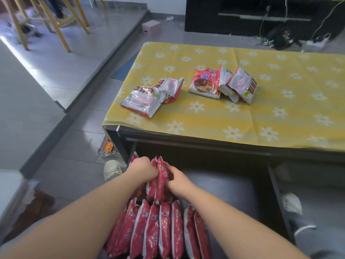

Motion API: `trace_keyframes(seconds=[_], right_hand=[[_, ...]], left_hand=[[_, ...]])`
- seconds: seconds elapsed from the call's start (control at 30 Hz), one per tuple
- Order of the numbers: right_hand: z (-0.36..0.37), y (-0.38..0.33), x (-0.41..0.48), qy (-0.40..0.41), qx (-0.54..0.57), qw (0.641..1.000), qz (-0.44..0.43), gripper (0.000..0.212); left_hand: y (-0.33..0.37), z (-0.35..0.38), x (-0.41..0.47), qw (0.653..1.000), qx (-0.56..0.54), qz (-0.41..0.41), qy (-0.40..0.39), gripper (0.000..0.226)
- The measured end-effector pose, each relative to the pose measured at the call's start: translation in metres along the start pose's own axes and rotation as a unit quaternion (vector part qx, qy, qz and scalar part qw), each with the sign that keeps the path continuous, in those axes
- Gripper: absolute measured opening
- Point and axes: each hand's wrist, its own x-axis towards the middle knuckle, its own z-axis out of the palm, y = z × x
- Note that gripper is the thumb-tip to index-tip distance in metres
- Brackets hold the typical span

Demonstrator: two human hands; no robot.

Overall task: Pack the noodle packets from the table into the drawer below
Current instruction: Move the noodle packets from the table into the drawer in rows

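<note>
Down in the open drawer [222, 186], my left hand [143, 168] and my right hand [177, 179] both grip red noodle packets [162, 179] standing on edge at the back row. A front row of several red packets [158, 228] stands upright closer to me. On the table [242, 116] with the yellow flowered cloth lie two packets [149, 98] near the left end and three more packets [222, 83] toward the middle.
The drawer's right part shows bare grey bottom. A drawer wall [276, 193] runs along the right. My shoes [112, 169] stand on the tiled floor at either side. A glass dish [108, 148] sits on the floor by the table leg.
</note>
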Motion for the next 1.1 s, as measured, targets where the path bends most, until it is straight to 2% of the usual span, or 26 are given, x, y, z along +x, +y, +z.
trace_keyframes(seconds=[0.07, 0.23, 0.33, 0.37, 0.43, 0.57, 0.67, 0.93, 1.1], right_hand=[[0.006, 0.0, 0.005, -0.031, -0.015, 0.999, 0.012, 0.071], [0.019, -0.006, 0.005, -0.054, -0.031, 0.998, 0.029, 0.084], [0.024, -0.012, 0.006, -0.06, -0.047, 0.996, 0.043, 0.093], [0.023, -0.013, 0.005, -0.061, -0.057, 0.996, 0.042, 0.096], [0.019, -0.015, -0.001, -0.054, -0.073, 0.995, 0.032, 0.093], [0.01, -0.02, -0.014, 0.003, -0.091, 0.996, 0.011, 0.07], [-0.002, -0.025, -0.028, 0.023, -0.11, 0.994, 0.01, 0.08], [-0.049, -0.044, -0.073, 0.101, -0.176, 0.973, -0.107, 0.07], [-0.082, -0.057, -0.088, 0.144, -0.215, 0.949, -0.179, 0.064]], left_hand=[[-0.004, 0.001, 0.0, 0.999, 0.025, 0.019, 0.017, 0.019], [-0.011, 0.0, 0.0, 0.997, 0.051, 0.026, 0.052, 0.023], [-0.013, -0.004, -0.003, 0.997, 0.032, 0.033, 0.068, 0.004], [-0.014, -0.005, -0.003, 0.996, 0.023, 0.037, 0.079, 0.013], [-0.014, -0.009, -0.008, 0.995, 0.007, 0.047, 0.093, 0.029], [-0.013, -0.012, -0.02, 0.993, -0.019, 0.062, 0.099, 0.044], [-0.009, -0.012, -0.033, 0.99, -0.038, 0.076, 0.111, 0.054], [0.017, -0.014, -0.063, 0.967, -0.077, 0.174, 0.17, 0.057], [0.042, -0.035, -0.069, 0.951, -0.099, 0.197, 0.216, 0.054]])
